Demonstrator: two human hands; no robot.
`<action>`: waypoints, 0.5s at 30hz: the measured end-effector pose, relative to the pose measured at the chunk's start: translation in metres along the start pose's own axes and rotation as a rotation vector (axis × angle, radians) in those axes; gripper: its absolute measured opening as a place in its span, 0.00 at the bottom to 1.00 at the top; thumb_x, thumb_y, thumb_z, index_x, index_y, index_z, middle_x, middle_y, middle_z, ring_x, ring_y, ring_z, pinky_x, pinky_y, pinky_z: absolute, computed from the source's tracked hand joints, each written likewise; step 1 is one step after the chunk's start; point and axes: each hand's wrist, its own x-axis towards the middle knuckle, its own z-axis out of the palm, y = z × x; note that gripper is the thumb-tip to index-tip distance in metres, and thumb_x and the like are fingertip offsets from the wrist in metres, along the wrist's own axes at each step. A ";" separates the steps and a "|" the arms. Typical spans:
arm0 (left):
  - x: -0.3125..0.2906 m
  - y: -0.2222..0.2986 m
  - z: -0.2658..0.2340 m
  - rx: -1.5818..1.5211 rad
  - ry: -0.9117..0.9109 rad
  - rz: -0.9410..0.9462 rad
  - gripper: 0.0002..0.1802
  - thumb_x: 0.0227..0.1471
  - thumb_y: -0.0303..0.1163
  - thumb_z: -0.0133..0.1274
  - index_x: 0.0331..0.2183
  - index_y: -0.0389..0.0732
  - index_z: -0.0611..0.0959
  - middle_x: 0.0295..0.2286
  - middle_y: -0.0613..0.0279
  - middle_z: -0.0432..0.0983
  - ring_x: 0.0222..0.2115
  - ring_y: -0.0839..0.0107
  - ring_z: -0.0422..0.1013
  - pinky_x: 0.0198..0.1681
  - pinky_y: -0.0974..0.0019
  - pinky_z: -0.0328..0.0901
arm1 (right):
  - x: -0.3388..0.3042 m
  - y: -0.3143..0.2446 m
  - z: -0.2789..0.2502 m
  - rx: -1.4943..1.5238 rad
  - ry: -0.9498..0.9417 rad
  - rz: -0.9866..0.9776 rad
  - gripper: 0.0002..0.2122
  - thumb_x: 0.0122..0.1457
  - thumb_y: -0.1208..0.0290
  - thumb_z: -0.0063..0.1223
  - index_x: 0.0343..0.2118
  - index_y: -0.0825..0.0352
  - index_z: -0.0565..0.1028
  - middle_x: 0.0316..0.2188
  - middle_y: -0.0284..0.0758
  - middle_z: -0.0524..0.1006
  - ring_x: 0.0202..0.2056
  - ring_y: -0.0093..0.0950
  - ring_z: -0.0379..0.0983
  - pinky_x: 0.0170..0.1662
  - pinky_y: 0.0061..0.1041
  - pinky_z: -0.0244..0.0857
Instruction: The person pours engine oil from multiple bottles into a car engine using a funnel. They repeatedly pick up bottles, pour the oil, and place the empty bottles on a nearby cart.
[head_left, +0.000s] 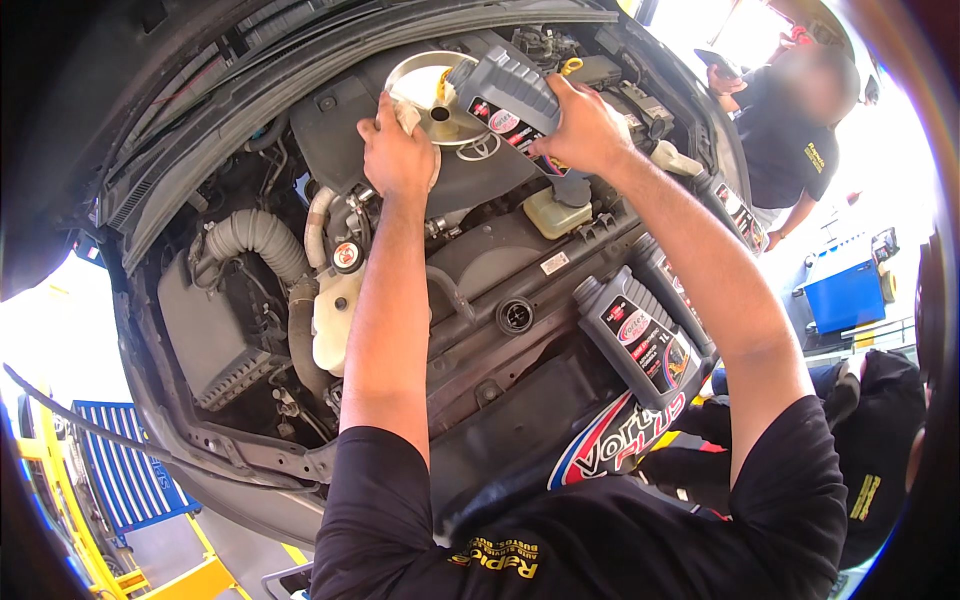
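Observation:
My left hand (398,155) is closed on the near left side of a wide, round, pale funnel (402,72) above the engine cover (340,130). A light cloth-like piece (407,117) shows by its fingers; I cannot make out what it is. My right hand (590,130) grips a grey motor oil bottle (515,85), tilted with its neck to the left over the funnel. Amber oil (443,85) shows in the funnel below the bottle's mouth. The funnel's lower end is hidden.
Grey oil bottles (640,335) stand at the engine bay's front edge, with another (738,212) farther right. Nearby are a yellow dipstick handle (571,66), a black round cap (515,316) and a whitish reservoir (338,325). A person (790,130) stands at right, holding a dark tablet-like object.

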 end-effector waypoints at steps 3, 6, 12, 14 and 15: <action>0.008 0.003 0.002 -0.041 -0.001 -0.031 0.32 0.57 0.36 0.54 0.63 0.54 0.72 0.51 0.49 0.69 0.45 0.44 0.78 0.48 0.44 0.73 | 0.009 0.004 -0.004 -0.076 -0.016 -0.003 0.40 0.42 0.58 0.75 0.59 0.60 0.67 0.42 0.45 0.83 0.47 0.45 0.81 0.50 0.43 0.75; 0.013 0.000 0.003 -0.049 -0.002 -0.057 0.32 0.57 0.36 0.54 0.63 0.55 0.72 0.51 0.49 0.69 0.45 0.44 0.78 0.48 0.44 0.73 | 0.012 -0.005 -0.018 -0.140 -0.068 0.012 0.40 0.42 0.58 0.74 0.60 0.60 0.67 0.42 0.44 0.83 0.48 0.45 0.81 0.50 0.44 0.76; 0.012 -0.006 0.006 -0.077 0.006 -0.056 0.31 0.56 0.36 0.54 0.63 0.55 0.72 0.51 0.50 0.69 0.45 0.45 0.77 0.48 0.45 0.73 | 0.013 -0.019 -0.038 -0.268 -0.116 -0.006 0.41 0.42 0.59 0.73 0.62 0.59 0.66 0.44 0.44 0.83 0.49 0.44 0.80 0.50 0.44 0.76; 0.010 -0.008 0.008 -0.096 0.017 -0.048 0.32 0.56 0.36 0.54 0.62 0.55 0.72 0.51 0.51 0.69 0.46 0.46 0.77 0.48 0.45 0.73 | 0.014 -0.019 -0.041 -0.284 -0.112 -0.023 0.43 0.43 0.59 0.74 0.64 0.58 0.65 0.45 0.45 0.82 0.50 0.45 0.79 0.51 0.45 0.74; 0.009 -0.008 0.009 -0.106 0.016 -0.049 0.32 0.56 0.36 0.54 0.62 0.55 0.72 0.50 0.51 0.69 0.45 0.46 0.77 0.48 0.45 0.73 | 0.016 -0.019 -0.042 -0.301 -0.126 -0.017 0.43 0.43 0.59 0.74 0.64 0.58 0.65 0.46 0.44 0.82 0.51 0.44 0.79 0.52 0.45 0.74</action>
